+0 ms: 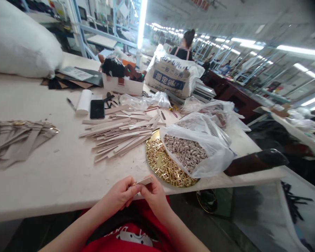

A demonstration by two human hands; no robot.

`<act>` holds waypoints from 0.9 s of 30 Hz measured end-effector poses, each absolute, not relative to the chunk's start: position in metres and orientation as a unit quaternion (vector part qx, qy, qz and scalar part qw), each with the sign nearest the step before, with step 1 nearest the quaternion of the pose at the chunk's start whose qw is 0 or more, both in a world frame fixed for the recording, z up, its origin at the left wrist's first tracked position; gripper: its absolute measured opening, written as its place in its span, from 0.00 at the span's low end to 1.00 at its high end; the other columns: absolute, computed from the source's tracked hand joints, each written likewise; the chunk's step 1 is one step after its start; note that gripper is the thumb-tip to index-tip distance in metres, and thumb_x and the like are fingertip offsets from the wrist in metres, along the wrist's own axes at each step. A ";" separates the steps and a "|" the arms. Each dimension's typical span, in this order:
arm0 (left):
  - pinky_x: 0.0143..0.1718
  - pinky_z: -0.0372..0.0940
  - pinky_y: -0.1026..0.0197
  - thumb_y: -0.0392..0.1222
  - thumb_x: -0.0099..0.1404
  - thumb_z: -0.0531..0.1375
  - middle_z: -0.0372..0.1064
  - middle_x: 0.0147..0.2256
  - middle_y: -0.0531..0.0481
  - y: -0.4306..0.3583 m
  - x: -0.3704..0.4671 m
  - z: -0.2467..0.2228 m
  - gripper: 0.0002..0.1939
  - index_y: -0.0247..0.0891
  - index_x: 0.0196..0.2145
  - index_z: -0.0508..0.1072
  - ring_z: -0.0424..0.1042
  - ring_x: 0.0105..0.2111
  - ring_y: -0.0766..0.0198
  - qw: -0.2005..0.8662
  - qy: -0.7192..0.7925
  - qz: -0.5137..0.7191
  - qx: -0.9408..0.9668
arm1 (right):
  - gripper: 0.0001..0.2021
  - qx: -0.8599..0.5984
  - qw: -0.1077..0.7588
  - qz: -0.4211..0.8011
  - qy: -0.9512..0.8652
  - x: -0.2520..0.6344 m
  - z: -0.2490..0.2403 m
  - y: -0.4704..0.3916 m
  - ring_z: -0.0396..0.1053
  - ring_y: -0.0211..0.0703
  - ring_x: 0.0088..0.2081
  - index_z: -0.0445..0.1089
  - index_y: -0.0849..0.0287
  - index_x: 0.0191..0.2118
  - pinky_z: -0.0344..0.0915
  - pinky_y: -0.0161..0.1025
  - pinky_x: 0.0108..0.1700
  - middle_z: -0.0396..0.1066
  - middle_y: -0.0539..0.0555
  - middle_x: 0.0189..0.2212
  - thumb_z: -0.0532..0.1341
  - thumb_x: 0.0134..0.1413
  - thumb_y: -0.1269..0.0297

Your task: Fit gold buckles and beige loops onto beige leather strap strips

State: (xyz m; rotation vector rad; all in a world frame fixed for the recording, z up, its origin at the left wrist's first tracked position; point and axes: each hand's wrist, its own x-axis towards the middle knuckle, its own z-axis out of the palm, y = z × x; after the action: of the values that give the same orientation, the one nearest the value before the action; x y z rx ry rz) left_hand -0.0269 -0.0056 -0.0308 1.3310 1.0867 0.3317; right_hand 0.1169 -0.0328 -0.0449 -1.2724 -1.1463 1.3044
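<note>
Close to the table's front edge, my two hands meet over a short length of beige strap strip [145,181]. My left hand [122,193] is closed, pinching the strip's left end; whether a small part is also in those fingers is hidden. On the other end, my right hand [156,196] is closed with thumb and fingers. Just beyond it lies a round gold tray [160,158] with many small gold buckles [170,172]. A clear plastic bag [215,159] of small beige loops [185,152] rests partly over the tray. Loose beige strips [123,131] are heaped behind my hands.
Strips with gold buckles [21,140] lie at the left. Farther back are a black phone [97,109], a white roll [84,101], a white box [123,85] and a large printed sack [170,77]. A dark handle-like piece [257,162] juts over the right edge. A person [185,47] is behind.
</note>
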 end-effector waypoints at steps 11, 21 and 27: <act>0.16 0.47 0.69 0.55 0.58 0.49 0.59 0.17 0.59 -0.008 -0.023 -0.022 0.16 0.38 0.27 0.57 0.53 0.14 0.72 0.649 0.430 0.140 0.612 | 0.10 -0.403 0.456 0.744 -0.275 0.123 -0.043 -0.030 0.59 0.30 0.22 0.65 0.60 0.31 0.55 0.29 0.25 0.66 0.47 0.24 0.63 0.44 0.61; 0.18 0.51 0.69 0.54 0.59 0.50 0.61 0.20 0.56 -0.007 -0.018 -0.006 0.16 0.37 0.25 0.59 0.56 0.17 0.71 0.611 0.439 0.160 0.638 | 0.09 -0.465 0.485 0.637 -0.377 0.129 -0.034 -0.029 0.58 0.32 0.22 0.61 0.59 0.26 0.57 0.31 0.27 0.62 0.45 0.21 0.61 0.46 0.61; 0.19 0.52 0.68 0.52 0.59 0.50 0.61 0.19 0.56 -0.003 -0.018 -0.015 0.16 0.37 0.24 0.59 0.57 0.18 0.70 0.610 0.438 0.174 0.637 | 0.09 -0.456 0.468 0.657 -0.377 0.127 -0.041 -0.027 0.57 0.32 0.21 0.62 0.59 0.27 0.57 0.32 0.26 0.61 0.45 0.20 0.60 0.47 0.59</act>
State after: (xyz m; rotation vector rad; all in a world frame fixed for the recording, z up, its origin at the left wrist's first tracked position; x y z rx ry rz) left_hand -0.0180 -0.0032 -0.0153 1.4714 1.0120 0.4010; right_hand 0.1274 -0.0269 -0.0410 -1.1175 -0.9256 1.6105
